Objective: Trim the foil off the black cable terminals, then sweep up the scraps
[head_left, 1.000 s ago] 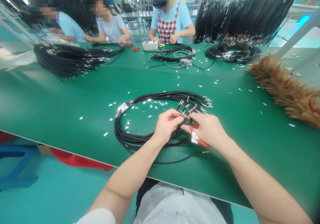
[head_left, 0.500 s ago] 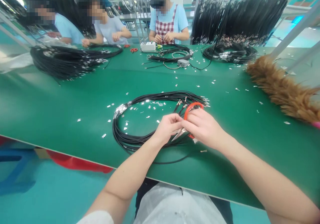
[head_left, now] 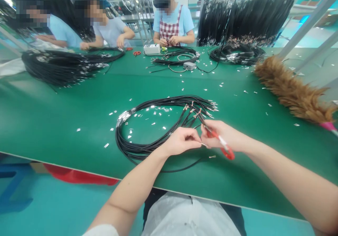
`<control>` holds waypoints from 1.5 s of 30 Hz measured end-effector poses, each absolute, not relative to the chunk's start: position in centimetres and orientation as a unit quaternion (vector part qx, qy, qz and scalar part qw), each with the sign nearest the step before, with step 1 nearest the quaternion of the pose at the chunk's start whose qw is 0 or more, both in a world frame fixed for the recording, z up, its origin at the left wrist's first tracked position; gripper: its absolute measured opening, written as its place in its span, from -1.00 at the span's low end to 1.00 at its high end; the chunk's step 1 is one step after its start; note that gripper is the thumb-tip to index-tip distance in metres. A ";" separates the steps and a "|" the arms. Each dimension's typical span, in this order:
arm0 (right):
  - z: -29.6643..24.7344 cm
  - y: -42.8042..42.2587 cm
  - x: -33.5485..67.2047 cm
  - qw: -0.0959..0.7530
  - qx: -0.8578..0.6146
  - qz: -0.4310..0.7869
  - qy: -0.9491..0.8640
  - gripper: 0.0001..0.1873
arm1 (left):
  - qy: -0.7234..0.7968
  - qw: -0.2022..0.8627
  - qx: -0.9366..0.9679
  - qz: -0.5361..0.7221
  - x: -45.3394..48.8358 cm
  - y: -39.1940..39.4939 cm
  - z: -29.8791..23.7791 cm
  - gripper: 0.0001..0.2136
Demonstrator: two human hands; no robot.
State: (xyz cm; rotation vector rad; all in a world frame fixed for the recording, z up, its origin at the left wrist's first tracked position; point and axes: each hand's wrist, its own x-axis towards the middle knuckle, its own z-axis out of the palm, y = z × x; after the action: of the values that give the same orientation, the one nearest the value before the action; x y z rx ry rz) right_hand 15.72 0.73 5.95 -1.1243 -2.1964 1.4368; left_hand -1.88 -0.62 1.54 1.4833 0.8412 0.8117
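Note:
A coil of black cables (head_left: 148, 130) with metal terminals at their ends lies on the green table (head_left: 79, 99) in front of me. My left hand (head_left: 181, 141) is closed in a pinch on a thin cable end just beside the coil's right side. My right hand (head_left: 224, 137) is closed around red-handled scissors (head_left: 220, 142), whose blades point up toward the bunch of terminal ends (head_left: 200, 111). The two hands' fingertips nearly touch. Small silver metal scraps (head_left: 155, 114) are strewn inside and around the coil.
A brown feather duster (head_left: 290, 90) lies at the right. Large black cable bundles (head_left: 60, 65) sit at the far left and another cable bundle (head_left: 237, 55) at the back right. Three people work at the far edge, with a white box (head_left: 151, 49) and a grey box (head_left: 189, 65) near them.
The right hand has turned the scissors: their red handle loop, above the hand half a second ago, now trails to its lower right. Both hands sit slightly lower, toward me.

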 end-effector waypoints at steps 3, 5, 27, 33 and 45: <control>4.0 0.7 15.8 0.219 -0.379 0.636 -0.636 -0.80 | 0.372 0.583 0.604 0.396 -2.0 -0.5 1.6 -0.83; 2.8 0.5 15.6 0.302 -0.406 0.557 -0.659 -0.80 | 0.392 0.608 0.547 0.422 -2.1 -0.2 1.4 -0.83; 4.0 1.8 11.1 0.453 -0.389 0.602 -0.530 -0.74 | 0.424 0.560 0.446 0.555 -2.8 0.5 1.7 -0.84; 2.7 1.3 9.5 0.462 -0.369 0.621 -0.514 -0.67 | 0.424 0.557 0.427 0.573 -2.8 0.5 2.3 -0.87; 1.8 1.7 9.9 0.452 -0.400 0.552 -0.576 -0.67 | 0.447 0.550 0.441 0.551 -3.0 1.0 1.8 -0.85</control>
State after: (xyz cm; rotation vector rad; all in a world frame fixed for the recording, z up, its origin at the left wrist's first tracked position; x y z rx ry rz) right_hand 9.86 1.65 1.85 -0.9885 -1.4217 1.3626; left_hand -3.04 0.95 1.77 1.0432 1.0570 1.3046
